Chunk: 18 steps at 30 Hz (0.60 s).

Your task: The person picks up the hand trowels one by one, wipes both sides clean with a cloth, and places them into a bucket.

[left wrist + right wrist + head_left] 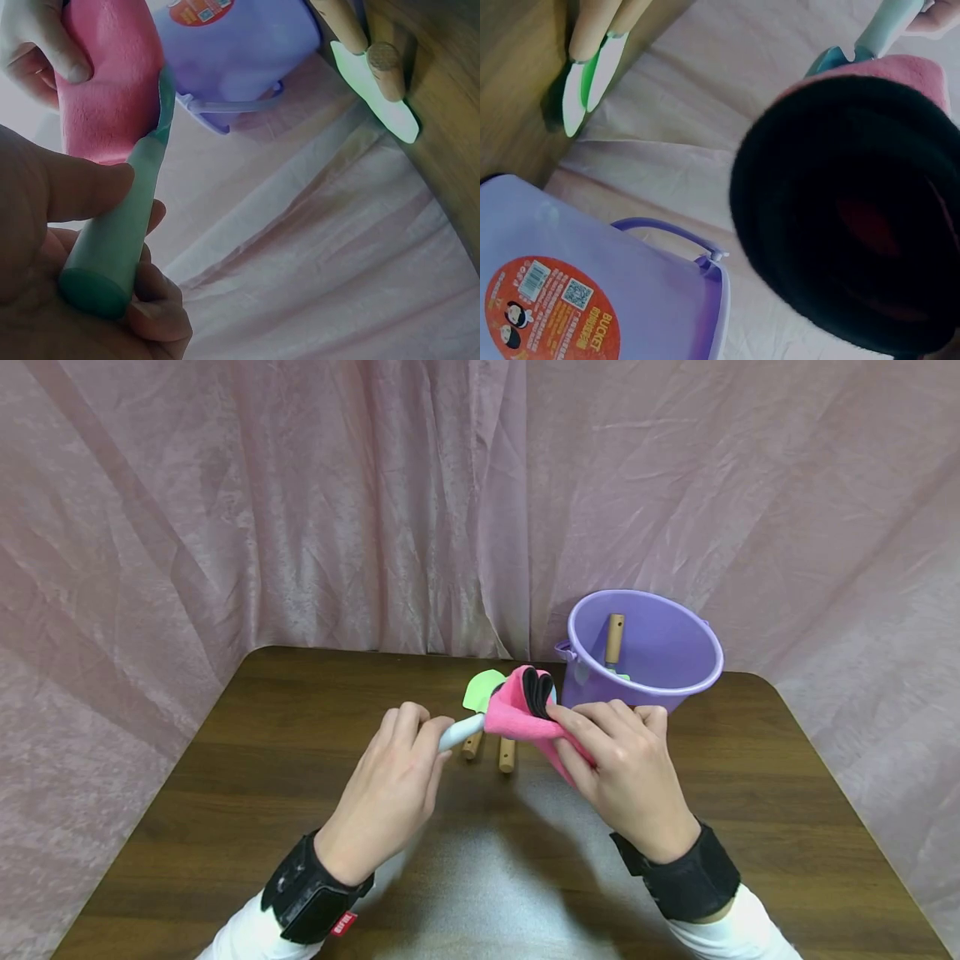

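Pink curtains point(337, 510) are hanging behind a brown table point(247, 810). Over the table, the left hand point(390, 785) is curling round the pale blue handle point(461, 732) of a tool. The right hand point(618, 760) is pinching a soft pink cloth point(517, 720) with a black edge, and the cloth is hiding much of the tool's blue head point(166, 97). So both hands are gripping something — it looks like the wiping step. The next move seems to be asking for a steady handle while the cloth is rubbing the head. Two green tools point(482, 689) are lying past the hands, and a purple bucket point(588, 691) is standing near the right hand — one wooden-handled tool point(614, 639) is sitting inside.
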Each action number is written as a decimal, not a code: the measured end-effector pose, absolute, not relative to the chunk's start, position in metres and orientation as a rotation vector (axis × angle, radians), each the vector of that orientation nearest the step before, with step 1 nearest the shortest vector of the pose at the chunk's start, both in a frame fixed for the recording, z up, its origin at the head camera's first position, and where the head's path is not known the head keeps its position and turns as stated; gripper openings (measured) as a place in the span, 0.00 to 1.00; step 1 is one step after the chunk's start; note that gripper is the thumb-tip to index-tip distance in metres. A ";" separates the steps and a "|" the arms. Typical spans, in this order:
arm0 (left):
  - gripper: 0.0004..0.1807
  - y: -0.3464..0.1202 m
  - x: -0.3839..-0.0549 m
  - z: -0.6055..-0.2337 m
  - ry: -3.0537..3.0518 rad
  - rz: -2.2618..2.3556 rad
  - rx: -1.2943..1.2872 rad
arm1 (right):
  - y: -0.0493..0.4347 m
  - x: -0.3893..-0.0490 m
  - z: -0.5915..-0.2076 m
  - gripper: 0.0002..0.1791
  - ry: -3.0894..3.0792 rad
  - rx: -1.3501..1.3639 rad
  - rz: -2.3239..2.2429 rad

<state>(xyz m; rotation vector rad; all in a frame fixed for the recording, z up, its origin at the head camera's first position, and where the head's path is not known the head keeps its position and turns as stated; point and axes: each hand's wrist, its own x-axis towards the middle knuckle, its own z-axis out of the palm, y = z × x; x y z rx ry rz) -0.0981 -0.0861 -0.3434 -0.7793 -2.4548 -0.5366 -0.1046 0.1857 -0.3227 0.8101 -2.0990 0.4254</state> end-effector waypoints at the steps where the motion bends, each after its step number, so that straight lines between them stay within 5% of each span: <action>1: 0.18 -0.086 -0.098 -0.343 -2.453 -0.533 -0.778 | 0.186 -0.104 -0.323 0.16 -2.106 0.813 0.424; 18: 0.19 -0.092 -0.100 -0.340 -2.451 -0.539 -0.747 | 0.200 -0.108 -0.320 0.14 -2.172 0.699 0.246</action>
